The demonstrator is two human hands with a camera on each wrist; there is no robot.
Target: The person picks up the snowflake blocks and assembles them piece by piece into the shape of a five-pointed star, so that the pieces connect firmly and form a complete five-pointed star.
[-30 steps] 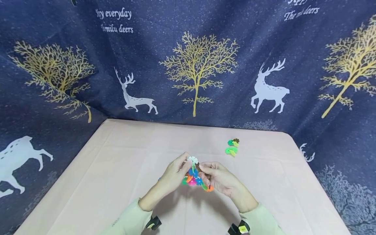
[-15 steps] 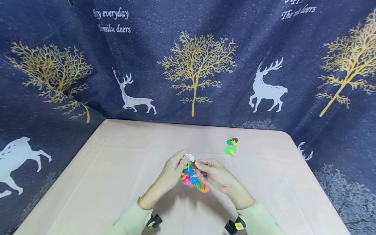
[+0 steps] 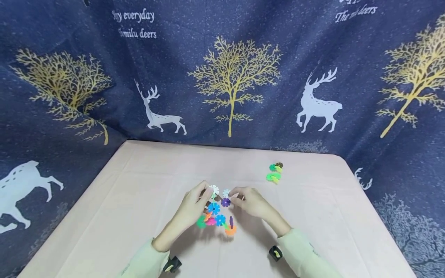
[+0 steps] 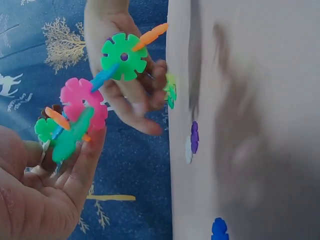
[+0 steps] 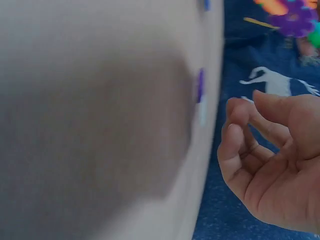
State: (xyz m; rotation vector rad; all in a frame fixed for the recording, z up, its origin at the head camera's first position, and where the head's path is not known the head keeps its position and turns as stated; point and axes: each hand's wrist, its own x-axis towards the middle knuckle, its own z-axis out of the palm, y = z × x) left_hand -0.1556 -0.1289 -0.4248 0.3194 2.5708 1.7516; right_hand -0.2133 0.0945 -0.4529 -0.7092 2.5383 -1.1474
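Note:
My left hand (image 3: 192, 204) pinches a linked chain of plastic snowflake discs near its white disc (image 3: 214, 190). Off the table, the chain spreads out in the left wrist view, with a pink disc (image 4: 83, 102), a green disc (image 4: 124, 64) and an orange disc (image 4: 152, 36). My right hand (image 3: 253, 201) is apart from the chain. Its fingers are loosely bent, with nothing between them in the right wrist view. Nearest to it, a pale loose disc (image 3: 226, 192) and a purple loose disc (image 3: 225, 202) lie on the table.
Farther back to the right lie several green, yellow-green and brown discs (image 3: 274, 177). A blue disc (image 4: 220, 229) rests on the cloth-covered table (image 3: 146, 193). Behind the table hangs a dark blue curtain (image 3: 208, 23) printed with deer and trees.
My right hand has let go of the brown part of the chain and drawn apart to the right. My left hand has shifted left with the chain, exposing the pale and purple discs.

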